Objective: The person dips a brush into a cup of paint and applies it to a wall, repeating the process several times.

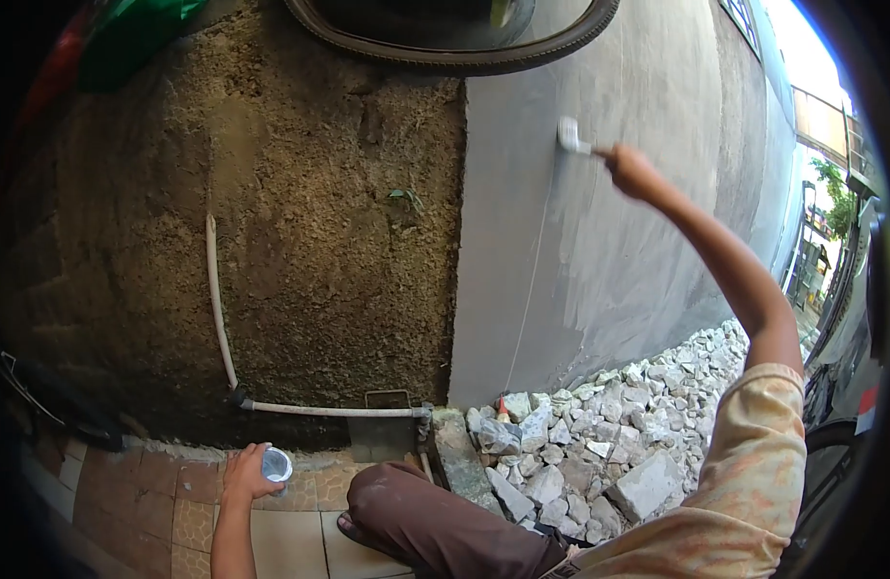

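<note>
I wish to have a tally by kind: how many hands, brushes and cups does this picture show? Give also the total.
Hands: 2, the left hand and the right hand
Brush: 1, in the right hand
Cup: 1, in the left hand
Total: 4

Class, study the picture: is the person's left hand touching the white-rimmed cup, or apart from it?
Touching. The head view shows the left hand curled against the side of the white-rimmed cup, with no gap between them.

Tiled floor (286,545), sandalled foot (352,527) on it
</note>
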Demonstrator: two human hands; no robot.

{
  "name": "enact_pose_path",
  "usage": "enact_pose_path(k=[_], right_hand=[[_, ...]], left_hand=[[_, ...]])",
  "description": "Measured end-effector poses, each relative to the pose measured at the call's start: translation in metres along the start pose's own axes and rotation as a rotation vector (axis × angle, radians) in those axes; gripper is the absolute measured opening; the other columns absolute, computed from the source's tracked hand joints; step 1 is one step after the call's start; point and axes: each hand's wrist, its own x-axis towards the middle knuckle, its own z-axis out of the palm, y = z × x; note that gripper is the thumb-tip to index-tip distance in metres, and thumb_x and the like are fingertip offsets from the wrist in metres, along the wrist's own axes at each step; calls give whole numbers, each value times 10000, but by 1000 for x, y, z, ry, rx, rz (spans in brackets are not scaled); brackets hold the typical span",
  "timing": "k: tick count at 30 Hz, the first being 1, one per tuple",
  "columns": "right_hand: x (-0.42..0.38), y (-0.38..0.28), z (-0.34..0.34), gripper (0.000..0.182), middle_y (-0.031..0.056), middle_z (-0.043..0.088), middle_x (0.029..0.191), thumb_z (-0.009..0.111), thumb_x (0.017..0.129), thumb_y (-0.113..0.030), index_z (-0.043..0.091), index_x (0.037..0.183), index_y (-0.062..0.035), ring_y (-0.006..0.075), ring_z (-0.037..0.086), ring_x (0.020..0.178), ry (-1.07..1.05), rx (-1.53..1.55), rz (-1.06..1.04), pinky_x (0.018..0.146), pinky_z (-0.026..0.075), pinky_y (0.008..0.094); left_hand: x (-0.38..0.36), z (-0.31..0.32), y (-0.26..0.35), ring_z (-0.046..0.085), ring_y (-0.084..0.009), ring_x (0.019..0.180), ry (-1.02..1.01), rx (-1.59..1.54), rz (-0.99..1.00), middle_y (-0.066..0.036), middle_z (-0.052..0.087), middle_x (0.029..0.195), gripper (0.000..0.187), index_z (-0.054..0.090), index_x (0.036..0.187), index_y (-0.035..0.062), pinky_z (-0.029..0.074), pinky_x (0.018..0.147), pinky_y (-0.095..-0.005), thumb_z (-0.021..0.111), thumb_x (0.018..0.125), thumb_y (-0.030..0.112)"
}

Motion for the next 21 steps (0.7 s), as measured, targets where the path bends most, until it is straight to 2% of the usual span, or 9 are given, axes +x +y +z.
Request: enact_pose_path(k=[2,6,8,10,11,14,16,18,21], right_hand=[[-50,-25,18,442,244,666,1070,583,976,-34,681,1394,-137,413,682,993,-225,-159,-169,886,551,515],[-97,-45,34,418,181,758,1146,638,946,-70,744,1333,-189,370,703,1089,-685,34,-280,957,548,477],[-75,-22,49,416,221,747,1172,640,944,-56,737,1334,-161,386,711,1027,-693,110,-386,935,549,485],[-36,-20,29,410,237,739,1186,599,966,-19,725,1342,-125,391,721,1001,-498,-13,-268,919,556,467],[-10,-10,16,397,242,738,1177,588,971,-6,733,1323,-116,410,716,985,-310,55,-216,908,554,468],[55,22,-44,345,268,727,1111,617,968,-54,730,1293,-83,415,725,983,34,104,-248,897,545,468],[76,28,-74,341,253,734,1121,605,985,-82,720,1305,-104,431,705,1052,194,13,-100,898,548,497],[84,33,-87,353,258,704,1130,582,1002,-87,703,1333,-113,442,686,1064,462,-41,-82,911,539,501],[81,35,-72,370,255,662,1116,558,1015,-90,682,1362,-119,453,670,1028,611,-6,-1,895,529,513]], left_hand=[[-1,-9,8,570,-296,1363,-18,-16,-13,-90,608,1444,1035,552,1495,151,326,1243,-496,957,590,447],[4,-3,14,562,-315,1369,-33,-16,3,-95,599,1455,1028,552,1494,154,294,1271,-508,955,594,445],[5,-2,16,565,-313,1364,-52,-20,10,-98,606,1443,1022,556,1487,150,297,1266,-501,953,593,443],[8,1,15,569,-313,1357,-26,-10,58,-100,609,1437,1015,560,1480,146,300,1261,-498,950,592,445],[7,0,16,569,-313,1357,-26,-11,56,-100,609,1437,1015,560,1480,146,300,1261,-498,950,592,445],[3,-5,21,572,-314,1353,-41,-20,42,-101,614,1430,1011,567,1473,146,313,1251,-491,950,585,443],[1,-8,20,581,-313,1344,-56,-39,37,-98,624,1417,1008,575,1466,148,329,1238,-483,951,578,443],[4,1,12,584,-312,1340,-34,-23,42,-97,628,1410,1007,577,1464,149,334,1235,-481,951,575,441],[9,9,0,588,-313,1335,-22,2,54,-94,632,1401,1007,579,1463,153,335,1235,-481,952,571,435]])
